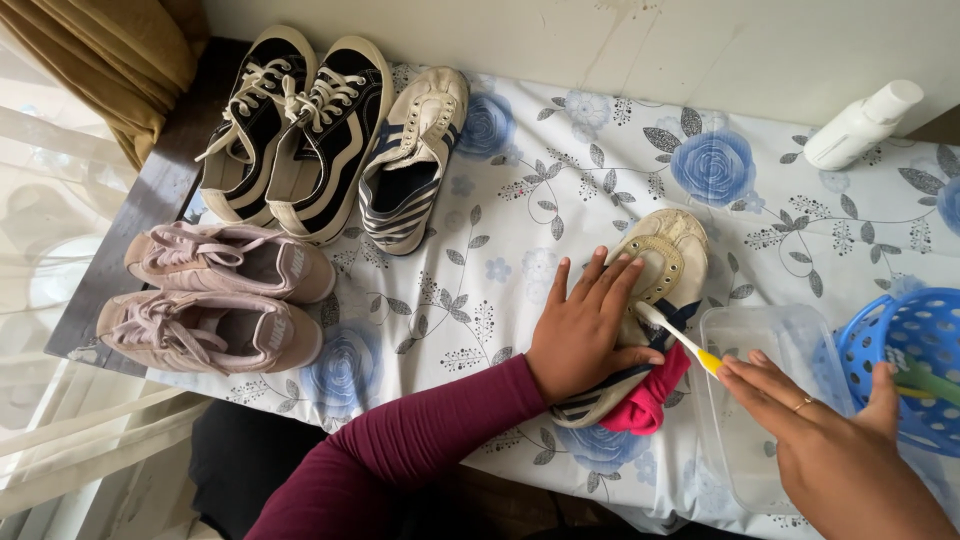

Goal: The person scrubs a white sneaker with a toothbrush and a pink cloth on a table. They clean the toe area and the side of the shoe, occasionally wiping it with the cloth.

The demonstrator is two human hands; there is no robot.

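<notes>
My left hand (590,322) lies flat on a cream slip-on shoe with navy stripes (668,262), pinning it to the table, fingers spread over its opening. A pink cloth (655,397) is bunched under the shoe's heel. My right hand (825,440) grips a toothbrush (680,338) with a yellow and white handle; its bristle head touches the shoe's inner edge beside my left thumb.
A floral cloth (540,190) covers the table. A clear plastic tub (760,400) and a blue perforated basket (915,350) sit at the right, a white bottle (862,124) at the back. Black sneakers (300,130), the matching striped shoe (415,160) and pink sneakers (215,295) lie at the left.
</notes>
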